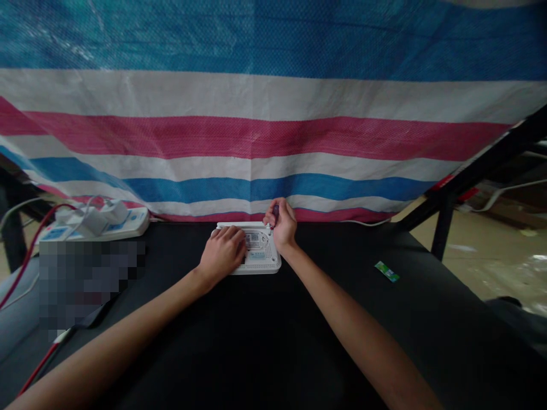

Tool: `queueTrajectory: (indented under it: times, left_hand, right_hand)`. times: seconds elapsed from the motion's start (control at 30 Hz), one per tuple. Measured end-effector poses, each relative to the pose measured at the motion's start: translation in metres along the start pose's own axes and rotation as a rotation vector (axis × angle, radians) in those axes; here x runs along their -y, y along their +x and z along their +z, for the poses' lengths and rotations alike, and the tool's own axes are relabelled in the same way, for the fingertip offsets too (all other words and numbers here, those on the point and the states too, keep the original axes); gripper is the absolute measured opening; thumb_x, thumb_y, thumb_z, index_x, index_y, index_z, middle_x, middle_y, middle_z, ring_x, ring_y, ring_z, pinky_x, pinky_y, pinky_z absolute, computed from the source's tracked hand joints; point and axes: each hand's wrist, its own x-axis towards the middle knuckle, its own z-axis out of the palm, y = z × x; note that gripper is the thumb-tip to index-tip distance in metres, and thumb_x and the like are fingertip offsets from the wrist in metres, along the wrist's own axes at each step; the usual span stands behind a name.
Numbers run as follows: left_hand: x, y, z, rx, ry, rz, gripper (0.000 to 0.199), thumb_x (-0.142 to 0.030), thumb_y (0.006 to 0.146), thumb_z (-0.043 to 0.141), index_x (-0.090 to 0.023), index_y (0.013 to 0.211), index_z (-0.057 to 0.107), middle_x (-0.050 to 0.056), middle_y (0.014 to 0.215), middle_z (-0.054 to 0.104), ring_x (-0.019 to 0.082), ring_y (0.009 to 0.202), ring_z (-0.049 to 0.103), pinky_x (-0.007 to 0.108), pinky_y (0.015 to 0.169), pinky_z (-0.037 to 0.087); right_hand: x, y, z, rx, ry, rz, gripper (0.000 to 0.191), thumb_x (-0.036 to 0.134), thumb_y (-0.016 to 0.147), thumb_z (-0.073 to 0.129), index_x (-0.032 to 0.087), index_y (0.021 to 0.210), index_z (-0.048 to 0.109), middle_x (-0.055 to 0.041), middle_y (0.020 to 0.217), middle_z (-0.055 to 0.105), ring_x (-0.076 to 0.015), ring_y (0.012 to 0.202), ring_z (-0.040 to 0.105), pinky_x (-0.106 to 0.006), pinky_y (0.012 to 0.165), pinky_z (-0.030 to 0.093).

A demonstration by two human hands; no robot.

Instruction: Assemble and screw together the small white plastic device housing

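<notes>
A white device with vent holes and printed labels, like a router, lies flat on the black table. My left hand rests on its left part, fingers bent over the edge and pressed onto it. At the device's upper right corner, my right hand is closed around a small dark screwdriver-like tool. The tool's thin shaft points down at the corner of the device; its very tip is too small to make out.
A white power strip with plugs and cables is at the left, above a pixelated dark object. A small green packet lies at the right. Striped sheeting hangs behind the table, beside a black metal frame.
</notes>
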Motion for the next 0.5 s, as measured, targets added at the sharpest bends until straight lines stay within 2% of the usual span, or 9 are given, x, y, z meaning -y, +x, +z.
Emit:
queueTrajectory:
  times: [0.13, 0.23, 0.37, 0.5]
  left_hand:
    - [0.0002, 0.0002, -0.0001, -0.006, -0.002, -0.006, 0.018, -0.024, 0.093, 0.050, -0.016, 0.102, 0.063, 0.011, 0.104, 0.066, 0.026, 0.094, 0.062, 0.042, 0.083, 0.048]
    - [-0.0002, 0.0004, -0.0003, 0.006, -0.004, -0.009, 0.018, -0.024, 0.093, 0.050, -0.016, 0.102, 0.063, 0.010, 0.104, 0.066, 0.026, 0.093, 0.062, 0.042, 0.082, 0.048]
    - [-0.0004, 0.0002, 0.0002, 0.006, -0.002, -0.012, 0.018, -0.024, 0.094, 0.049, -0.016, 0.103, 0.063, 0.010, 0.104, 0.066, 0.026, 0.094, 0.062, 0.042, 0.082, 0.048]
    - [-0.0003, -0.0002, 0.0009, -0.001, -0.005, -0.010, 0.018, -0.024, 0.094, 0.048, -0.016, 0.102, 0.063, 0.010, 0.105, 0.066, 0.026, 0.095, 0.062, 0.042, 0.083, 0.047]
  right_hand:
    - [0.0026, -0.0016, -0.0002, 0.025, 0.043, 0.006, 0.034, 0.045, 0.076, 0.069, 0.026, 0.082, 0.041, 0.0116, 0.051, 0.032, -0.0075, 0.042, 0.030, -0.019, 0.045, 0.032]
    - [0.0017, -0.0001, -0.0016, 0.026, 0.046, 0.010, 0.034, 0.043, 0.075, 0.070, 0.026, 0.081, 0.042, 0.0114, 0.050, 0.035, -0.0074, 0.042, 0.031, -0.020, 0.046, 0.033]
    - [-0.0004, 0.0041, -0.0053, 0.006, 0.024, -0.010, 0.034, 0.053, 0.079, 0.063, 0.023, 0.074, 0.046, 0.0077, 0.049, 0.043, -0.0083, 0.040, 0.035, -0.022, 0.045, 0.035]
    - [0.0001, 0.0052, -0.0062, 0.012, 0.017, 0.010, 0.041, 0.060, 0.081, 0.058, 0.022, 0.069, 0.047, 0.0075, 0.046, 0.039, -0.0079, 0.038, 0.032, -0.023, 0.043, 0.033]
